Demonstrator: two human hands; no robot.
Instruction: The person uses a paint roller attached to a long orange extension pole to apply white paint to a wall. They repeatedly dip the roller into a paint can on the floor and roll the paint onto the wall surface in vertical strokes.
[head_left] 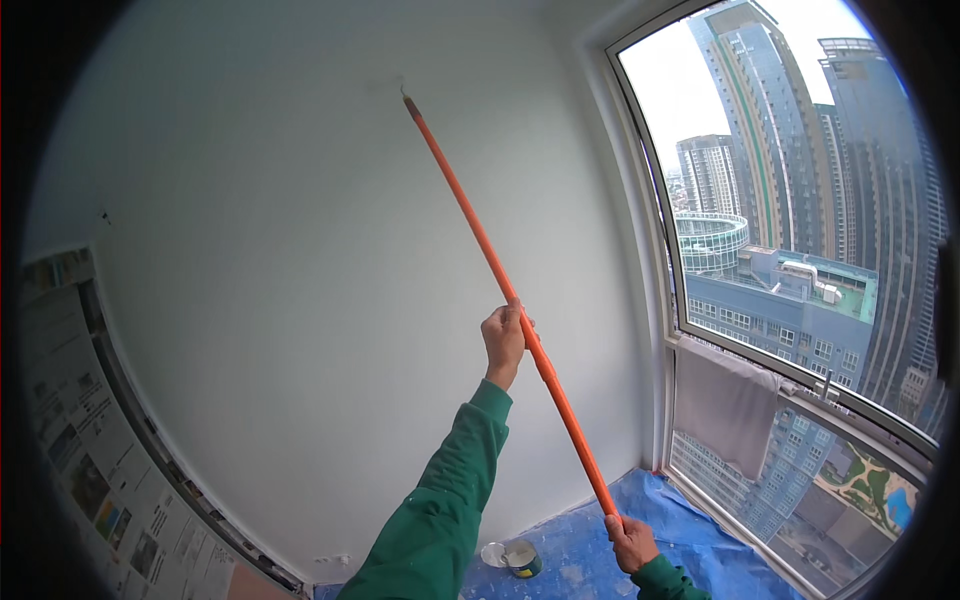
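Observation:
A long orange pole [480,240] slants from low right up to the white wall [280,250], its tip touching the wall high up. My left hand [503,338] is closed around the pole near its middle, the arm in a green sleeve stretched upward. My right hand [630,541] grips the pole's lower end. What is fixed to the pole's tip is too small to tell.
A small open tin [522,558] and a white lid stand on the blue floor sheet [690,530] below. A large window [800,230] fills the right, with a grey cloth [722,403] hung over its rail. Newspaper covers a framed surface [80,440] at left.

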